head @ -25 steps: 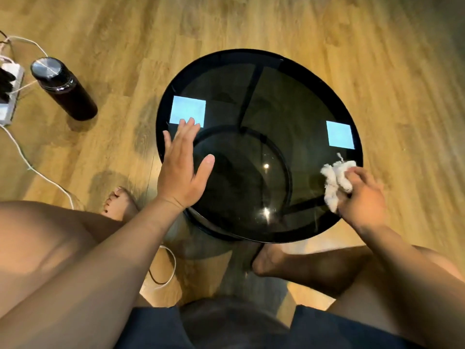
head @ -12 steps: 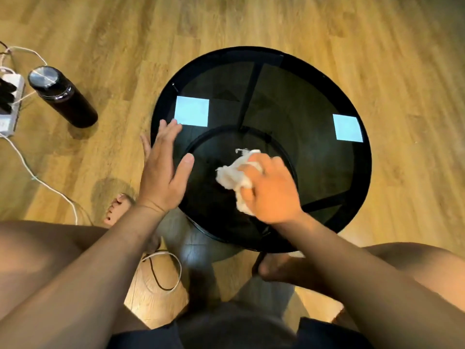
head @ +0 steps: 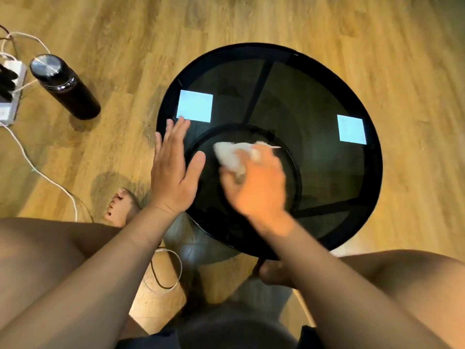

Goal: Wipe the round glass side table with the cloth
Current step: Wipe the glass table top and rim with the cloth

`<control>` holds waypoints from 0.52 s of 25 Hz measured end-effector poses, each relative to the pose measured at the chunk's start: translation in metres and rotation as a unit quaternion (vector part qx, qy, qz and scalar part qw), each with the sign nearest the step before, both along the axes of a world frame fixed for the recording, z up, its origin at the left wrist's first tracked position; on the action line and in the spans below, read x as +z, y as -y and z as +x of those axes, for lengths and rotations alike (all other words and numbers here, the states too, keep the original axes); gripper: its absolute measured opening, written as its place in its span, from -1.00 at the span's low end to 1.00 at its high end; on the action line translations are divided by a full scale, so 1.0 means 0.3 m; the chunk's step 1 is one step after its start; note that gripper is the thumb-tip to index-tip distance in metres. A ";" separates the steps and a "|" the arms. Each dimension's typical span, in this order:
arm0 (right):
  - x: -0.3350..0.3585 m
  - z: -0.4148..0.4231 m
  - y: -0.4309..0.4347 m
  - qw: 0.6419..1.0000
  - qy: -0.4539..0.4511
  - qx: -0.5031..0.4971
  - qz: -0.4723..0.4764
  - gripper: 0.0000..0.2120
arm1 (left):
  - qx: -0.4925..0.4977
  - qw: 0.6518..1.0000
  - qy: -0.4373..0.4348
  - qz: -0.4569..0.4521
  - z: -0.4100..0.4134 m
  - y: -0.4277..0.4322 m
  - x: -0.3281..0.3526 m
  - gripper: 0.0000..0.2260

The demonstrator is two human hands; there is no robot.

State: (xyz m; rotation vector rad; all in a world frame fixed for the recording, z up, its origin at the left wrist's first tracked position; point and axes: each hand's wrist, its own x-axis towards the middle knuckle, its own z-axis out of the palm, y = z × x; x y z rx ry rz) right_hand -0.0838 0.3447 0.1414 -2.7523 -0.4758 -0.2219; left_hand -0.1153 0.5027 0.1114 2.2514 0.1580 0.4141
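Observation:
The round side table (head: pixel 327 79) has a dark glass top in a black rim and stands on the wooden floor before my knees. My right hand (head: pixel 259 187) grips a crumpled white cloth (head: pixel 232 154) and presses it on the glass left of the middle; hand and cloth are blurred. My left hand (head: pixel 173 167) lies flat with straight fingers on the table's left edge, close beside the cloth. Two pale square reflections show on the glass.
A black bottle (head: pixel 64 86) with a metal lid stands on the floor at the left. Beside it lies a white power strip (head: pixel 10 96) with plugs and white cables (head: pixel 45 177). My bare feet (head: pixel 123 205) rest under the table's near side.
My right hand has swept the cloth from the table's right edge across the glass to left of the middle. My left hand has stayed flat at the left edge.

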 end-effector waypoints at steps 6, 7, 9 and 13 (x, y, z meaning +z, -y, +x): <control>0.003 0.101 0.037 0.981 -0.032 0.182 -0.053 -0.73 | 0.000 1.000 0.012 -0.019 0.036 -0.029 0.040 -0.46; 0.002 0.164 0.181 0.989 -0.033 0.130 -0.067 -0.72 | -0.017 1.000 0.006 0.006 0.047 -0.017 0.040 -0.46; 0.014 0.303 0.483 0.996 -0.040 -0.009 -0.078 -0.60 | -0.025 0.999 -0.008 0.042 0.060 0.002 0.035 -0.45; 0.037 0.428 0.650 0.969 -0.072 -0.223 -0.084 -0.60 | -0.018 0.999 -0.008 0.048 0.057 0.006 0.020 -0.44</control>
